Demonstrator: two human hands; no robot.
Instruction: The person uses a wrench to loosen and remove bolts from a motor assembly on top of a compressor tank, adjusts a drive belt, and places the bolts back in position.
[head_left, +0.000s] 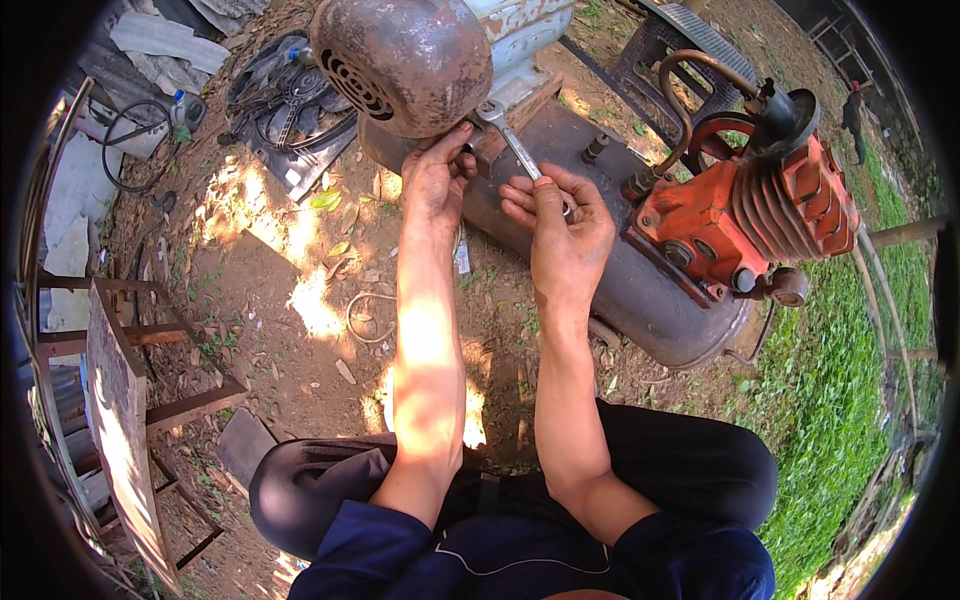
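Observation:
My right hand (560, 220) grips a silver wrench (518, 148), which slants up and left to the mounting bracket (490, 155) beside the rusty motor housing (400, 55). Just below that housing, near the wrench's head, my left hand (435, 175) has its fingers curled at the bracket; what they hold is partly hidden. The motor, with a pale blue body (515, 30), sits on a dark rusty tank (680, 330). At the tank's right end is a red compressor pump (760, 215) with cooling fins and a curved pipe (680, 100).
A wooden board on a metal frame (120, 420) stands at the left. Dark hoses and parts (285, 100) lie on the dirt (250, 330) with grey sheets (170, 45) behind. Grass (840, 400) borders the right side. A distant person (853, 125) is at the upper right.

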